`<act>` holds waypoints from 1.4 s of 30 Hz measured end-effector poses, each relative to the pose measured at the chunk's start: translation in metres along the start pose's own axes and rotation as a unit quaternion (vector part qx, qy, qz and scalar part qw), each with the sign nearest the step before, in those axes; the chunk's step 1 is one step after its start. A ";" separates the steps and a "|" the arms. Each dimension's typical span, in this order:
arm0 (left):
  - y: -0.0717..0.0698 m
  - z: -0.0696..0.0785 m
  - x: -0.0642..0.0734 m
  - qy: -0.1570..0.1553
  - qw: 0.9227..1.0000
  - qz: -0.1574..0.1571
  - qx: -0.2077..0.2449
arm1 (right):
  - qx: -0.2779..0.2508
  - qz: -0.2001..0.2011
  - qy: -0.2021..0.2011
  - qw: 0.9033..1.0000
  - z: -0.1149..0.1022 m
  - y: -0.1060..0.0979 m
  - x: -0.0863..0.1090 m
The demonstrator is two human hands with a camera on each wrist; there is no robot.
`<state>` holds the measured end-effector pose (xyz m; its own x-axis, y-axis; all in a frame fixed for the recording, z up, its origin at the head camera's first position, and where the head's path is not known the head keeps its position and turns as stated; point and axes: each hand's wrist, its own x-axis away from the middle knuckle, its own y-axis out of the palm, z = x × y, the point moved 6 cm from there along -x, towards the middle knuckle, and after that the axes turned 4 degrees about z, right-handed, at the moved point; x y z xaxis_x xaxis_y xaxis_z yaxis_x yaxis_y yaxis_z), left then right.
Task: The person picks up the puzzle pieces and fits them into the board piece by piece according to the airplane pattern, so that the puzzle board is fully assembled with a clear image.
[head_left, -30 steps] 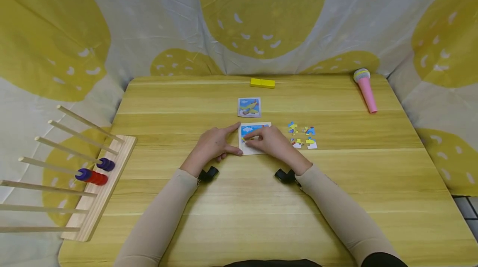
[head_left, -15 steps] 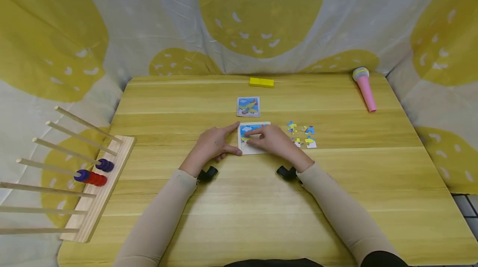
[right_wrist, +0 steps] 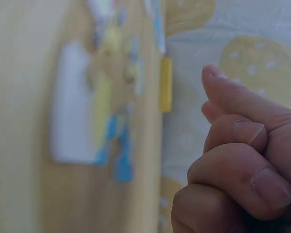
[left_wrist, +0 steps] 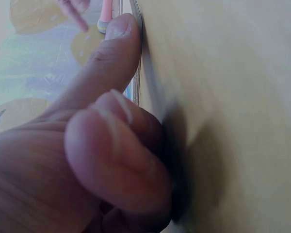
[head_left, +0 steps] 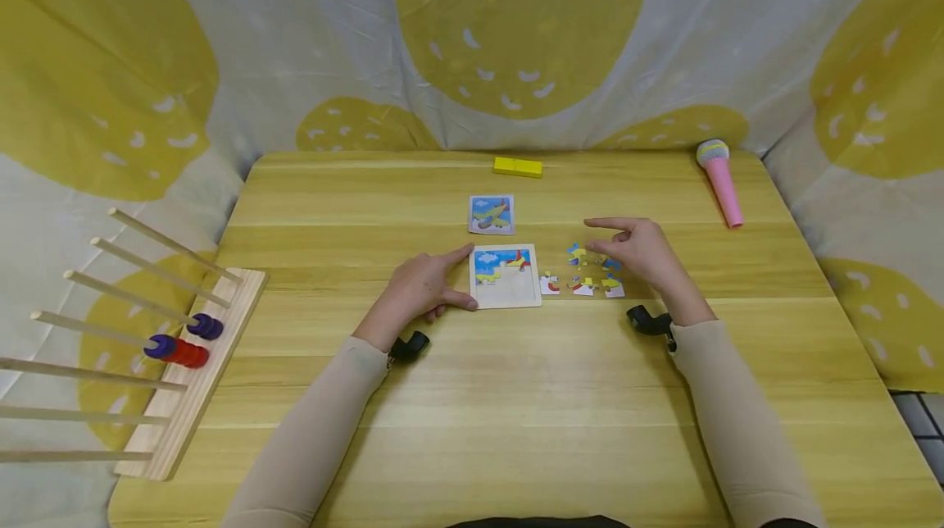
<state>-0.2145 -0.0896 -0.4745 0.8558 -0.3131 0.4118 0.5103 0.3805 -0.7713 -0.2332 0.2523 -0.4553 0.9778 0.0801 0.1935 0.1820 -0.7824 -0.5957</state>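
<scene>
My left hand (head_left: 422,286) rests on the table at the left edge of a square puzzle board (head_left: 509,303). Its straight index finger touches the upper left corner and its thumb (left_wrist: 121,43) the lower left corner. Fitted pieces (head_left: 488,258) with sky, cloud and yellow and red plane parts fill the board's top and left; the lower right is bare. My right hand (head_left: 640,253) hovers over loose puzzle pieces (head_left: 583,287) right of the board, thumb and index apart, the other fingers curled, nothing held. It partly covers some pieces. One piece (head_left: 549,283) lies against the board's right edge.
A picture card (head_left: 491,215) of a yellow plane lies behind the board, with a yellow block (head_left: 518,167) farther back. At the back right is a pink toy microphone (head_left: 721,184). A wooden peg rack (head_left: 199,364) with blue and red rings stands at the left.
My right hand has moved right, from over the puzzle board to above the loose pieces, uncovering the board and the piece at its right edge. The left hand has stayed in place.
</scene>
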 end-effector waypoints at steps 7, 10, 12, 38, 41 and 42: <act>-0.001 -0.001 -0.001 0.000 1.000 0.005 -0.002 | -0.048 -0.031 0.028 0.998 0.029 0.006 -0.001; 0.000 -0.001 -0.001 0.000 1.000 0.005 0.003 | -0.035 -0.026 0.020 0.999 0.032 0.009 -0.002; 0.000 -0.001 0.000 -0.001 1.000 0.003 0.004 | -0.016 -0.024 0.013 1.000 0.033 0.011 -0.002; 0.000 -0.002 0.001 0.001 1.000 0.015 0.010 | 0.106 0.004 -0.082 0.991 0.019 0.020 0.001; 0.000 -0.001 0.001 0.003 1.000 0.016 0.007 | 0.109 0.011 -0.101 0.989 0.017 0.020 0.002; 0.000 -0.001 0.001 0.004 1.000 0.017 0.007 | 0.108 0.016 -0.106 0.988 0.016 0.020 0.002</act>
<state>-0.2133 -0.0909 -0.4750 0.8717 -0.3073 0.3819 0.4827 0.4036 -0.7772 -0.2258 0.2463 -0.4790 0.9789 0.2034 0.0185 0.1470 -0.6387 -0.7553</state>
